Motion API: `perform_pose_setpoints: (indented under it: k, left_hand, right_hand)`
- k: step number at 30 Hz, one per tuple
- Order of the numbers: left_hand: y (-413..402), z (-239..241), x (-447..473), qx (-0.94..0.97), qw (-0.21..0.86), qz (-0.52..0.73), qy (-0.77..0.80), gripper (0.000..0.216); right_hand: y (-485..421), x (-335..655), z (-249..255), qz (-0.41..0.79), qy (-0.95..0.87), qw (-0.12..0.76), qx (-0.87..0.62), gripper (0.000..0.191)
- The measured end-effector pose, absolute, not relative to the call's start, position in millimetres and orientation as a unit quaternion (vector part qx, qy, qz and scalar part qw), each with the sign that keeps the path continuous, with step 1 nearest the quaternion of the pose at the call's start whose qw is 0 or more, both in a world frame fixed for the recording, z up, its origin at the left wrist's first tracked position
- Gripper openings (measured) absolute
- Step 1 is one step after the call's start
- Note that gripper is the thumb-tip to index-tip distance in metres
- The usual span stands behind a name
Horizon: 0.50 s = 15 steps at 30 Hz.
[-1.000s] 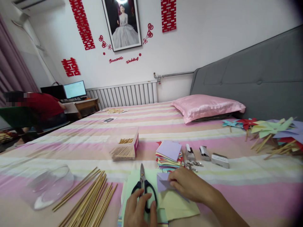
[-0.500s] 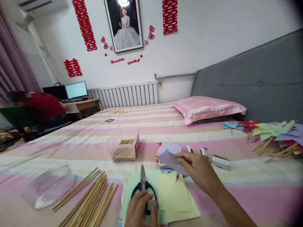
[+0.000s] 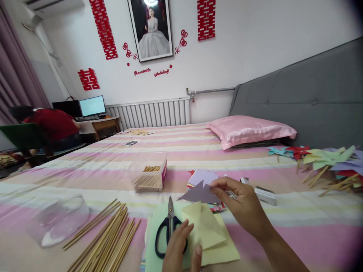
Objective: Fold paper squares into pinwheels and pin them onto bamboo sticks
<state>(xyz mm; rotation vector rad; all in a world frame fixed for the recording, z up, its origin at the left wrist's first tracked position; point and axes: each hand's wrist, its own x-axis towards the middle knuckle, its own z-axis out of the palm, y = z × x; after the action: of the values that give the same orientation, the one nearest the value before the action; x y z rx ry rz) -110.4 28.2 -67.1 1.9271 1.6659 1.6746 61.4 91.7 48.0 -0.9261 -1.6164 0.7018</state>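
Over bedding [image 3: 107, 162], paper [image 3: 199, 193] (purple) juts from right hand [image 3: 244, 206].

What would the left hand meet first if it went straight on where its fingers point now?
Most likely, the left hand would meet the raised pale yellow paper sheet right ahead; depth is unclear, so the two may already touch.

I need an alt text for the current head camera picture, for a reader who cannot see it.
A right hand pinches a notched purple paper between its fingers above a striped bedspread; the left hand, open, partly covers dark-handled scissors beside pale yellow paper. Wooden sticks lie at left, paper pinwheels at right.
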Motion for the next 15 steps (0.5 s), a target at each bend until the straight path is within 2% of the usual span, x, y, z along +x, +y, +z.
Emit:
perform_pose_setpoints:
  k: [5,10,12,15]
  left_hand:
    - [43.2,-104.2,-100.1,0.758,-0.154,0.422,0.473,0.050]
    - [45.0,-103.6,-94.9,0.780,-0.273,0.365,0.428,0.038]
    - [46.1,-101.6,-93.1,0.780,-0.298,0.364,0.413,0.037]
    - [47.4,-104.4,-86.0,0.715,-0.267,0.461,0.452,0.045]
  right_hand:
    - [91.7,61.5,49.3,0.301,-0.687,0.530,-0.395,0.011]
    - [93.0,61.8,47.1,0.283,-0.646,0.584,-0.403,0.013]
    - [94.7,63.2,45.2,0.288,-0.620,0.610,-0.401,0.014]
    - [97.5,65.8,43.2,0.323,-0.599,0.626,-0.381,0.013]
